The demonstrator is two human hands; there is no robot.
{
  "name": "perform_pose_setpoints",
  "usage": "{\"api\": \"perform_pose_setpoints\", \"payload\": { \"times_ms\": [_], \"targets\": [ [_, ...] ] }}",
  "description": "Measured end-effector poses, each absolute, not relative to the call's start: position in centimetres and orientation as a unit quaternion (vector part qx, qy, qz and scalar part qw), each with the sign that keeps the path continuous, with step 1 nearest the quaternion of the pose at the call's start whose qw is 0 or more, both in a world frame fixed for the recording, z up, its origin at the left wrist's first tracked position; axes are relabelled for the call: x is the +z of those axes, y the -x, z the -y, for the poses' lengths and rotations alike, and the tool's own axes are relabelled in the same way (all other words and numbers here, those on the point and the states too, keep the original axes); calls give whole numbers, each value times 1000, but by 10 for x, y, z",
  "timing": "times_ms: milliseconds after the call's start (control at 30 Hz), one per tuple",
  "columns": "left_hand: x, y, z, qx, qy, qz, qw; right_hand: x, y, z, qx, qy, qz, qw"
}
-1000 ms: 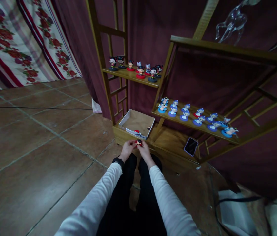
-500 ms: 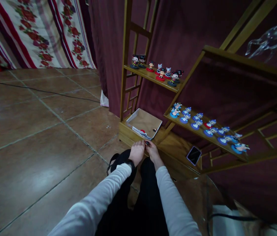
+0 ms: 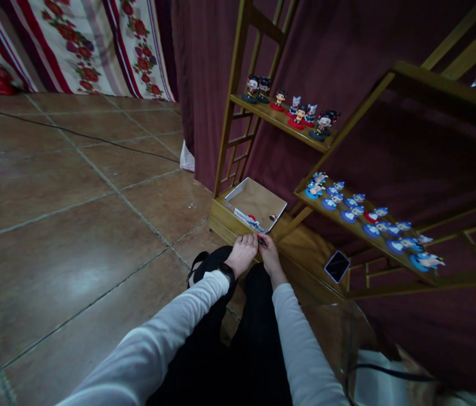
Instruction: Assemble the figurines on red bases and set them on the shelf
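Box [image 3: 256,198] w/ loose bits sits just beyond hands, near wall in way. Dark-haired figs [image 3: 299,114] on shelf above box; mostly blue figs [image 3: 352,213], phone [image 3: 337,267] to its R. Red/black piece [image 3: 262,241] just in front of box, L hand [image 3: 243,252] + R hand [image 3: 270,254] fingers narrow, holding it; mostly hidden, can't tell facing/long axis.

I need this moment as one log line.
right hand: holding red-black piece; left hand: beside it, contact unclear; box: beyond hands; phone: right of box; figures: on shelves
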State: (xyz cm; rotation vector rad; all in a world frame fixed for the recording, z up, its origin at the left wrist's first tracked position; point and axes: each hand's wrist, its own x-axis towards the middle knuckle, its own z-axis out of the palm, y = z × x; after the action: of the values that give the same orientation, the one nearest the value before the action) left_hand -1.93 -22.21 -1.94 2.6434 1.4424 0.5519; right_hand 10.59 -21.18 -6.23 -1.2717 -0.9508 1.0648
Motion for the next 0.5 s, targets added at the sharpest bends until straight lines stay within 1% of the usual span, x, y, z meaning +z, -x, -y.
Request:
{"api": "perform_pose_setpoints", "payload": {
  "times_ms": [300, 400, 500],
  "targets": [
    [-21, 20, 224, 162, -869, -464, -52, -66, -108, 213, 421, 534, 451, 579],
    [-20, 20, 225, 161, -871, -462, -43, -66, -108, 213, 426, 528, 448, 583],
    [-16, 22, 224, 163, -869, -467, -11, -65, -107, 212, 437, 525, 435, 587]
  ]
}}
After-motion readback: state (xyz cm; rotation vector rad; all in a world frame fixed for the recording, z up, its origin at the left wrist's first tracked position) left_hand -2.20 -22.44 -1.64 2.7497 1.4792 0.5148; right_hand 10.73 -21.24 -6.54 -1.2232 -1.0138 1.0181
